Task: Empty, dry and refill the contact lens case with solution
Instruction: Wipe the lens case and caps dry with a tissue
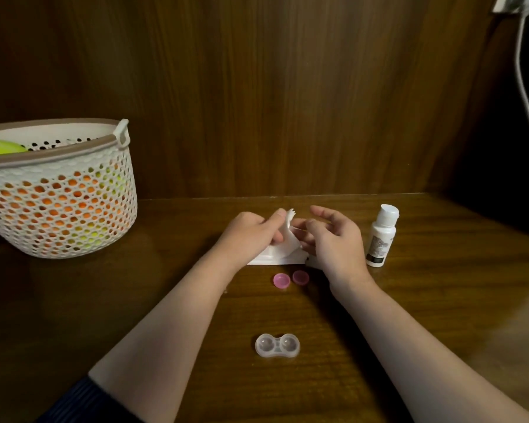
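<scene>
The clear lens case point(277, 345) lies open near the table's point(165, 227) front edge, between the forearms. At its 12 o'clock lie two pink caps point(291, 279), then a white tissue pack point(275, 259). The left hand point(251, 233) pinches a tissue point(289, 236) pulled up from the pack; the right hand point(333, 236), fingers loosely curled, pinches it too. A white bottle point(381, 236) stands at the pack's 3 o'clock, a basket point(58, 190) at 9.
</scene>
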Motion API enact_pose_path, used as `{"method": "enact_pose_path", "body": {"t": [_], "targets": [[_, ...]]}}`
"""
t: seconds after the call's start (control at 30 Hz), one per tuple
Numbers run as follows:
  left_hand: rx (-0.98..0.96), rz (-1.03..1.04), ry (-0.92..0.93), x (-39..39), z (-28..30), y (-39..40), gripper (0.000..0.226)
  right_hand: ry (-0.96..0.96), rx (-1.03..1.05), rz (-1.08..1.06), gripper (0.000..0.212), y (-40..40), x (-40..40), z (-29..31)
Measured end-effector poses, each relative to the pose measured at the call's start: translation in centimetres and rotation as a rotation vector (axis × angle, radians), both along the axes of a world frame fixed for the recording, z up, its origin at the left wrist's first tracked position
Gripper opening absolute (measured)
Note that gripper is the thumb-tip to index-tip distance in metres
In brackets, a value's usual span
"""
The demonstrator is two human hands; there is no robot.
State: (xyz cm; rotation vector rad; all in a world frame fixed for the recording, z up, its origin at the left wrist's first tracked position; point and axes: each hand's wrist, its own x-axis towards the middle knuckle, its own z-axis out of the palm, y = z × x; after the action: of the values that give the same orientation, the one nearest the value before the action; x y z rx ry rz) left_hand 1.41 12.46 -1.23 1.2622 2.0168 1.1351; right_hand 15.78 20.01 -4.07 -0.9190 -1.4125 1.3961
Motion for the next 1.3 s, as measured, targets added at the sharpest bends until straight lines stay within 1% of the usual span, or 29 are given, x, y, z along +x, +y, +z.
{"method": "enact_pose_path", "body": {"t": [0.1, 0.27, 0.43, 0.53, 0.67, 0.8, 0.9, 0.97, 1.07, 1.13, 1.23, 1.3], "targets": [[-0.031, 0.034, 0.003, -0.1, 0.1, 0.6, 0.060, 0.027, -0.018, 0.024, 0.027, -0.1, -0.1, 0.1], [-0.044, 0.044, 0.051, -0.3, -0.2, 1.1, 0.051, 0.042, -0.050, 0.036, 0.033, 0.0, -0.1, 0.2], [-0.033, 0.007, 0.060, -0.6, -0.5, 1.1, 0.053, 0.053, -0.055, 0.039, 0.029, -0.1, -0.1, 0.3], [0.001, -0.026, 0.100, -1.0, -0.9, 1.0, 0.056, 0.071, -0.072, 0.030, 0.028, -0.1, -0.1, 0.3], [-0.006, -0.031, 0.159, -1.1, -1.2, 0.9, 0.047, 0.071, -0.089, 0.034, 0.030, -0.2, -0.1, 0.3], [0.010, -0.048, 0.205, -0.9, -1.3, 0.8, 0.043, 0.056, -0.075, 0.007, 0.031, 0.0, -0.2, 0.1], [0.018, -0.038, 0.222, -0.7, -1.2, 0.8, 0.042, 0.006, -0.041, -0.027, 0.032, 0.1, -0.2, -0.1], [0.014, -0.023, 0.226, -0.6, -1.2, 0.8, 0.042, -0.041, 0.009, -0.088, 0.031, 0.1, -0.2, -0.2], [0.034, 0.009, 0.188, -0.8, -1.3, 0.7, 0.041, -0.180, 0.242, -0.166, 0.039, -0.3, 0.2, 0.1], [0.081, 0.047, 0.151, -1.1, -1.1, 0.7, 0.042, -0.203, 0.324, -0.121, 0.040, -0.7, 0.4, 0.3], [0.180, 0.106, 0.163, -1.6, -0.6, 0.3, 0.043, -0.251, 0.369, -0.024, 0.043, -1.3, 0.2, 0.4], [0.239, 0.131, 0.153, -1.9, -0.2, 0.1, 0.044, -0.289, 0.406, -0.026, 0.049, -1.6, 0.1, 0.5]]}}
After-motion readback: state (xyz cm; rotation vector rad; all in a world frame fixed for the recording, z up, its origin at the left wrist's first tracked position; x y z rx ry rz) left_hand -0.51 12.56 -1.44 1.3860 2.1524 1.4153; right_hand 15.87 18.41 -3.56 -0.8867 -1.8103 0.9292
